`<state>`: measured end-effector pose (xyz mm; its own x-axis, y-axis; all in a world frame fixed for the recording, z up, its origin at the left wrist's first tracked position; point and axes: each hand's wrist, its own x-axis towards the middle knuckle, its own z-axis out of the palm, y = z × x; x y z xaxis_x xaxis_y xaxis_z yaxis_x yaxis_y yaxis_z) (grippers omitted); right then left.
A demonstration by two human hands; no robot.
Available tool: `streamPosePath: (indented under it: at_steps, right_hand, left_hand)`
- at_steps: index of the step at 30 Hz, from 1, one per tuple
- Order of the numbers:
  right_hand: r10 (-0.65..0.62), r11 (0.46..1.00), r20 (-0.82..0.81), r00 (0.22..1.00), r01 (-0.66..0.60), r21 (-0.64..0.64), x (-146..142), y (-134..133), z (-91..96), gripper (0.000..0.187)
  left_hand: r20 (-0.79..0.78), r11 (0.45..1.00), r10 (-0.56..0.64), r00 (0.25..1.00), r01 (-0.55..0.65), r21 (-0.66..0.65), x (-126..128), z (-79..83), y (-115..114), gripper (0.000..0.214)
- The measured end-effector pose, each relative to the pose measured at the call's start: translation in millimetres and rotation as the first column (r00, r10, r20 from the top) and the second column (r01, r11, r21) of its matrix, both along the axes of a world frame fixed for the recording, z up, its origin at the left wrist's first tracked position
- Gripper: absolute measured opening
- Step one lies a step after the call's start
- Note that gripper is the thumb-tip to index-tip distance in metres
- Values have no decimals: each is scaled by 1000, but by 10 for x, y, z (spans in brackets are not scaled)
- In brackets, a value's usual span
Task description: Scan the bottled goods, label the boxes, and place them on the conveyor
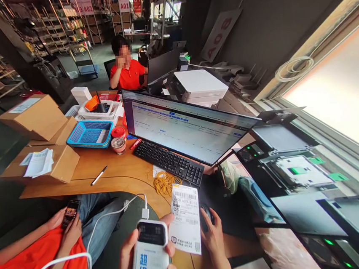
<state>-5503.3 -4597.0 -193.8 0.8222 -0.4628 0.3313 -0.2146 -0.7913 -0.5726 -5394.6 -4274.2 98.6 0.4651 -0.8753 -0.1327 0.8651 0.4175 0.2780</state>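
Against power bank [149,255], label [186,227] in left hand [128,258]

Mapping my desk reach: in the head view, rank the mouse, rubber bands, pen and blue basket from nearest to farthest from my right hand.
1. Mouse: touched by the right hand, just ahead of it.
2. Rubber bands: yellow heap to the left, before the keyboard.
3. Pen: farther left on the desk.
4. Blue basket: back left, beyond the pen.
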Motion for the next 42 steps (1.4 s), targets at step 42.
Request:
streamPosePath:
  at_steps: [42]
  right_hand:
    - [-127,988,49,991,130,-85,61,50,10,42]
  left_hand:
    - [49,997,78,996,-78,9,608,-236,1375,32]
